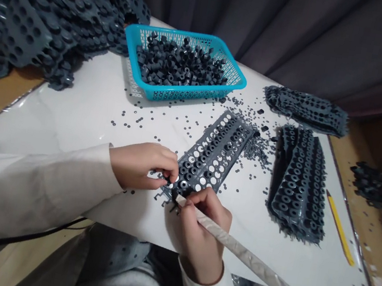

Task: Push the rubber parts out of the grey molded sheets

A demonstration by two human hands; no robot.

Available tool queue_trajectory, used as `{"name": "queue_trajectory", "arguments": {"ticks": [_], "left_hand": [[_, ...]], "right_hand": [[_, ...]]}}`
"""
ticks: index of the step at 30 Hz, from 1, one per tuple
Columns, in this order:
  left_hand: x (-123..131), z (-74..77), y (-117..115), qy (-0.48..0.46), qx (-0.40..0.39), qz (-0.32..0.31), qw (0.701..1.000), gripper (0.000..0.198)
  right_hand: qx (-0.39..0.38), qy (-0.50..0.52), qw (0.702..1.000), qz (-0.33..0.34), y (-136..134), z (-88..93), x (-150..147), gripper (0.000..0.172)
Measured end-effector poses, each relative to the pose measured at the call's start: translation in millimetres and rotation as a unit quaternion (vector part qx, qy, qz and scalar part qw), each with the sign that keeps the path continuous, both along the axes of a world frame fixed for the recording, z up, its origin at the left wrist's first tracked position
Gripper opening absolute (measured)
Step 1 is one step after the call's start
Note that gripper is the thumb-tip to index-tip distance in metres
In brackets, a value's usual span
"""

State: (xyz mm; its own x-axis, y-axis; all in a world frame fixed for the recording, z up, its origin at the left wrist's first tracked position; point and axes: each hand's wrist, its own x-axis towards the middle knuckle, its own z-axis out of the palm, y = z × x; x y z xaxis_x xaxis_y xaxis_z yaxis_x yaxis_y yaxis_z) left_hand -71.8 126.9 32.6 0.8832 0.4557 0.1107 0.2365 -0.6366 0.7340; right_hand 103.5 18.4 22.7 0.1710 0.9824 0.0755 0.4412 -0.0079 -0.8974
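Observation:
A dark grey moulded sheet [214, 152] with rows of round holes and raised rings lies slantwise on the white tabletop before me. My left hand [146, 164] pinches its near left corner between thumb and fingers; the exact contact is partly hidden. In my right hand [204, 234] is a long stick wrapped in pale film [242, 250], gripped like a pen. Its dark tip meets the sheet's near end, close to my left fingertips. Some of the sheet's holes show white table through them, while others look dark and filled.
A blue basket [181, 93] of small dark cylinders stands at the back. Small discs [256, 149] litter the white table [82, 109]. Stacked sheets [302, 182] and a yellow pencil-like tool [340, 231] lie right. More sheets [51, 15] are heaped left. A black cable [19, 236] crosses lower left.

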Motion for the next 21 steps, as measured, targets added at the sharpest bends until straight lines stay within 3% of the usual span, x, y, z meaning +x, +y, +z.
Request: {"name": "queue_trajectory", "arguments": {"ticks": [15,21], "left_hand": [[-0.6,-0.7,1.7,0.008,0.043,-0.037,0.998,0.017],[0.2,-5.7,1.1,-0.003,0.05,-0.008,0.999,0.013]], "right_hand": [[-0.005,0.089,0.996,0.007,-2.0,-0.5,1.9,0.015],[-0.009,0.069,0.998,0.011,-1.2,-0.5,1.0,0.014]]}}
